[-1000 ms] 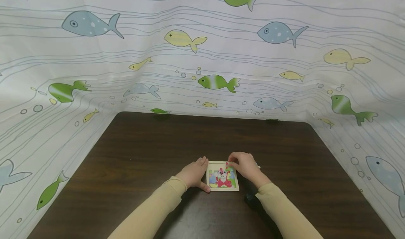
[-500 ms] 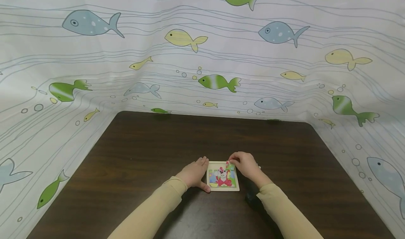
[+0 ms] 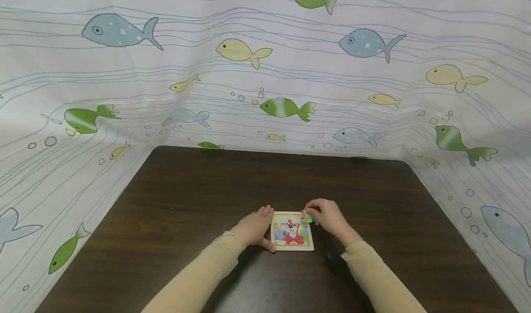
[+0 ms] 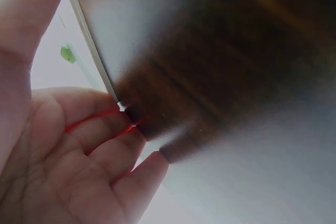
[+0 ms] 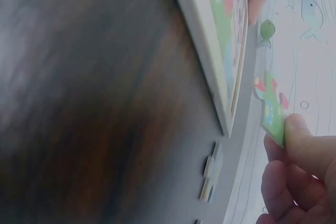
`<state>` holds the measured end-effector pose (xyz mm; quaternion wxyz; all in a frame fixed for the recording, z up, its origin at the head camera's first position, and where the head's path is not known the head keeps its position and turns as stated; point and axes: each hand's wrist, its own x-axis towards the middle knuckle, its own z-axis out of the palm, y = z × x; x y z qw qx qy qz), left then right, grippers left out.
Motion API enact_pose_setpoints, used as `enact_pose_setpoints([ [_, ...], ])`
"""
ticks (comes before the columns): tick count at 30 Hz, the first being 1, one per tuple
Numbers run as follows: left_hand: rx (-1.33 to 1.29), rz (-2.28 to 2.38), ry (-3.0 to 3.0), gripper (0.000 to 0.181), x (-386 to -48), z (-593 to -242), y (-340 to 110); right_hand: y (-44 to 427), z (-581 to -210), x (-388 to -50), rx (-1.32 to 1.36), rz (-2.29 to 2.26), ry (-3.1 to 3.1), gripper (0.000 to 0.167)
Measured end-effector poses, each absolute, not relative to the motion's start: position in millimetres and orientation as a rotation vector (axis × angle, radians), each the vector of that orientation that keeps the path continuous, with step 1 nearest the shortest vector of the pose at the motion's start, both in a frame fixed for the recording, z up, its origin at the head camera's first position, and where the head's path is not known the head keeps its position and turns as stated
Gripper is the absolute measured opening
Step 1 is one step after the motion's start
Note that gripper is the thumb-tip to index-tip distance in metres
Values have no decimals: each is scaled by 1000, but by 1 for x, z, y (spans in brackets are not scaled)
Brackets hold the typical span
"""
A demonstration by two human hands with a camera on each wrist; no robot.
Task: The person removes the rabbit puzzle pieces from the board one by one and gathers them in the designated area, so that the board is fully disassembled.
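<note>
My right hand (image 3: 329,217) pinches a jigsaw piece (image 5: 271,109) between thumb and fingers, just above the upper right corner of a small puzzle board (image 3: 290,248). Green, with red and yellow patches, the piece is held clear of the board in the right wrist view. Several joined pieces in the board show a pink and white cartoon animal (image 3: 292,233); a strip of bare wood shows along its top. My left hand (image 3: 254,227) rests at the board's left edge, fingers extended and thumb spread to the lower corner. In the left wrist view, its fingertips (image 4: 157,158) touch the dark tabletop.
Another puzzle piece (image 5: 212,172) lies on the table beside the board, and the edge of a further small thing (image 5: 198,222) shows below it. The dark wooden table (image 3: 199,184) is walled in by a white fish-print curtain (image 3: 265,82).
My right hand has moved slightly right, carrying the pinched piece from the board's upper right part out over its corner. My left hand and the board have stayed in place.
</note>
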<state>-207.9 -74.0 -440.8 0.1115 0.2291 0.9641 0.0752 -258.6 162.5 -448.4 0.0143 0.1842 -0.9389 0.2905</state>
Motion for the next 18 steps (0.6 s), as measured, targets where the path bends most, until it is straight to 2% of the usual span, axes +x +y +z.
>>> enact_pose_setpoints([
  [8,674,221,2834,109,-207,-441,-75,178,-449,-260,622,890,-2891,5],
  [18,687,223,2837,109,-208,-442,-75,196,-448,-259,543,921,-2919,6],
])
